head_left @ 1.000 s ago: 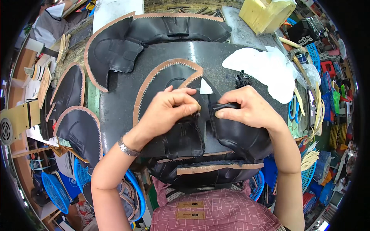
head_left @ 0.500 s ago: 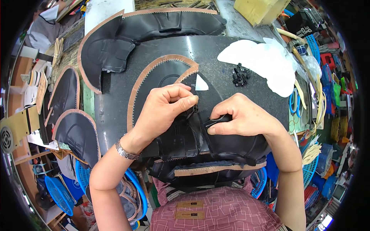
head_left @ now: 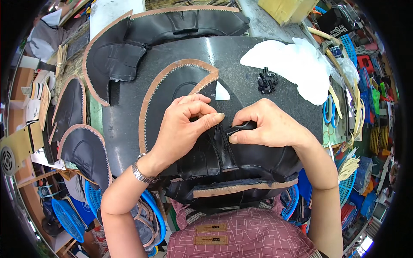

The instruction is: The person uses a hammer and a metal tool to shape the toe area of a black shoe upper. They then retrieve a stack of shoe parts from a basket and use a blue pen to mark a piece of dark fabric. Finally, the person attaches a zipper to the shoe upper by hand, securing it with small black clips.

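A black leather boot upper (head_left: 266, 161) with a tan zigzag-stitched edge lies over the dark work surface in front of me. A black zipper (head_left: 227, 146) runs along its middle, its two rows of teeth apart toward the near end. With thumb and forefinger my left hand (head_left: 185, 122) pinches the far end of the zipper, near the slider; the fingertips partly hide it. Just to the right, my right hand (head_left: 269, 127) is closed round a black piece with a grey edge beside the zipper. Most of that piece is hidden, so its kind is unclear.
Small black zipper sliders (head_left: 267, 81) lie in a pile beyond my right hand, beside white sheets (head_left: 286, 64). Another black upper (head_left: 167, 32) is at the back. Smaller black leather pieces (head_left: 84, 144) hang at left. Blue-handled scissors (head_left: 329, 111) lie right.
My left thumb has moved slightly nearer to me and right, along the zipper. My right hand keeps its grip. The whole view has shifted a little.
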Motion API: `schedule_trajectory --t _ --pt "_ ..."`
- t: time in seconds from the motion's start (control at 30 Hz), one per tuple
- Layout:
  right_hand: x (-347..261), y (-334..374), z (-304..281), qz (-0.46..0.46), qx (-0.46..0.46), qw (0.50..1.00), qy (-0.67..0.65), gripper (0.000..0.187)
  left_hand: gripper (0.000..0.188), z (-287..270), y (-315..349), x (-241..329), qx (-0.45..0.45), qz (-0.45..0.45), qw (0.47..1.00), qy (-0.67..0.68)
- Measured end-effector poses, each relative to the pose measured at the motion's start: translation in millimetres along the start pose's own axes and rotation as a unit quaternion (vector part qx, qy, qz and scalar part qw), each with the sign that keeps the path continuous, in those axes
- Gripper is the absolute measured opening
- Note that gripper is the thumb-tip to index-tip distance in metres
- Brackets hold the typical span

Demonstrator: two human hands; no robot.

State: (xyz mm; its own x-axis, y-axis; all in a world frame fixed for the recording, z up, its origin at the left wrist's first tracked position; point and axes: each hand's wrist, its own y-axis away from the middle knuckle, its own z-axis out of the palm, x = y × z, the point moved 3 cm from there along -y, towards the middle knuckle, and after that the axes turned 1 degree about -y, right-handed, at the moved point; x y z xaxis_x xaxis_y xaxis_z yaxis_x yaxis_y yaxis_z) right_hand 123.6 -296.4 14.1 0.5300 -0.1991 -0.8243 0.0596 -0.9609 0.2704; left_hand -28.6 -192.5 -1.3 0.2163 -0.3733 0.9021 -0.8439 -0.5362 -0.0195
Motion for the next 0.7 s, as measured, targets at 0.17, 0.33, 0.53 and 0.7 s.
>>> schedule_trajectory --t 0.17,0.33,0.53,0.7 --pt "-2.6 2.8 6.1 -0.084 0.08 0.988 0.106 0.024 0.015 -1.8 -7.9 -1.0 -0.063 0.002 0.998 -0.025" --pt "-10.0 6.0 12.9 -0.153 0.132 0.942 0.268 0.019 0.014 -1.1 -11.5 -2.0 -0.096 -0.044 0.994 -0.031" --pt "-14.7 7.6 35.8 -0.378 0.284 0.78 0.41 0.02 0.014 4.6 -8.8 -6.6 -0.06 -0.025 0.997 -0.052" --pt "-8.0 15.7 53.2 -0.457 0.265 0.75 0.397 0.023 0.015 8.7 -3.9 -9.1 -0.033 -0.006 0.997 -0.069"
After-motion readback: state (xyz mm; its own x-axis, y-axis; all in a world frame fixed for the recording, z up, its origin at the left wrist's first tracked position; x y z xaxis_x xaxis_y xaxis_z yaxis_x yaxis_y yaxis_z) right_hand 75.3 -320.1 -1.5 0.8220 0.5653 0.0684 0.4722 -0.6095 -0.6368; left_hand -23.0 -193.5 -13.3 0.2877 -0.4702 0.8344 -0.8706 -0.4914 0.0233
